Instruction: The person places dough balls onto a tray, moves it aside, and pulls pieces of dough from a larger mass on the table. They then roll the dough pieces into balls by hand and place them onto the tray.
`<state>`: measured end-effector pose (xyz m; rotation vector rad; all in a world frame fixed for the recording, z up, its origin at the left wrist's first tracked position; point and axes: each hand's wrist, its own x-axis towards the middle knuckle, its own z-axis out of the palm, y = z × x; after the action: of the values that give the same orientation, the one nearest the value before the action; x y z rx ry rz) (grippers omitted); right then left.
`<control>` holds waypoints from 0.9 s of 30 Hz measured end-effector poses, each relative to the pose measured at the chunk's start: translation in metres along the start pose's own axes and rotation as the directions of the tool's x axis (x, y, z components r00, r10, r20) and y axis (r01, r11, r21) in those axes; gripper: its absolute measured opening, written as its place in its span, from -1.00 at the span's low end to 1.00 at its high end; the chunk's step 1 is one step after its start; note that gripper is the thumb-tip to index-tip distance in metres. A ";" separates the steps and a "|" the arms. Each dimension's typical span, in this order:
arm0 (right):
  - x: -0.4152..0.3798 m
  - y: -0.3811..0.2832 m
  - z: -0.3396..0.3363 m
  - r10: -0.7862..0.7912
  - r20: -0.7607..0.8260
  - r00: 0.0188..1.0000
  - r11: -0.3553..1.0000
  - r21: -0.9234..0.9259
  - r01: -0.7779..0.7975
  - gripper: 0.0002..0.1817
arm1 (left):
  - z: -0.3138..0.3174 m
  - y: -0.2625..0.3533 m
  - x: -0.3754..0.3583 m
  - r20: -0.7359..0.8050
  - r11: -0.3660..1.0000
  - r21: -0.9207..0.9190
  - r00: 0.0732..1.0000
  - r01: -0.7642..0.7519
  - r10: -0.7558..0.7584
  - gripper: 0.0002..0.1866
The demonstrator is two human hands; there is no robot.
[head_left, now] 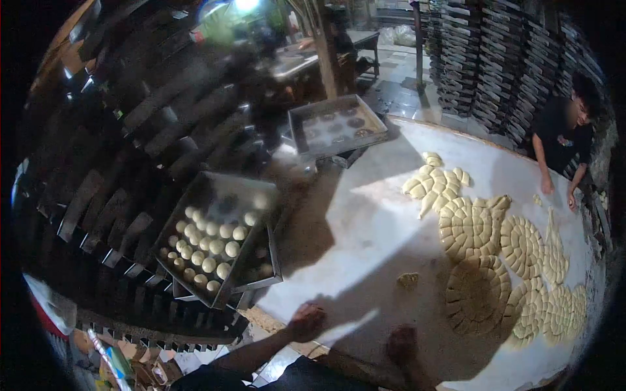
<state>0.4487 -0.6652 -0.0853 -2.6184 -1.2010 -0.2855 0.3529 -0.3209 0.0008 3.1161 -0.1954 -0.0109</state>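
Observation:
My left hand (306,322) rests on the near edge of the white floured table (352,228), fingers spread, holding nothing. My right hand (401,345) lies on the table top in shadow, to the right of the left hand, and looks empty too. A small lump of dough (408,280) sits just beyond my right hand. Further right, several round fans of cut dough pieces (476,228) cover the table.
A metal tray of dough balls (208,241) leans at the table's left side, with another tray (336,124) at the far end. A co-worker (564,130) leans on the far right edge. Stacked trays (495,58) fill the back.

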 end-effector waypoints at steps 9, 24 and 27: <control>0.087 -0.021 -0.010 0.477 -0.261 0.839 0.879 0.155 -0.452 -0.79 | 0.037 -0.004 0.052 -0.243 0.785 -0.616 0.935 0.056 -0.258 -0.76; 0.292 -0.156 -0.136 0.217 0.189 0.958 0.466 0.842 -0.272 -0.69 | -0.212 -0.274 -0.003 -0.202 0.720 -0.680 0.909 0.138 -0.364 -0.51; 0.403 -0.257 -0.150 -0.044 -0.130 0.991 0.636 0.761 0.128 -0.61 | -0.160 -0.311 0.016 -0.170 0.898 -0.338 0.921 0.280 -0.351 -0.40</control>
<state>0.5002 -0.2603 0.2049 -1.7696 -1.0848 0.0860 0.4089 -0.0116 0.1541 2.7676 0.2953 0.2814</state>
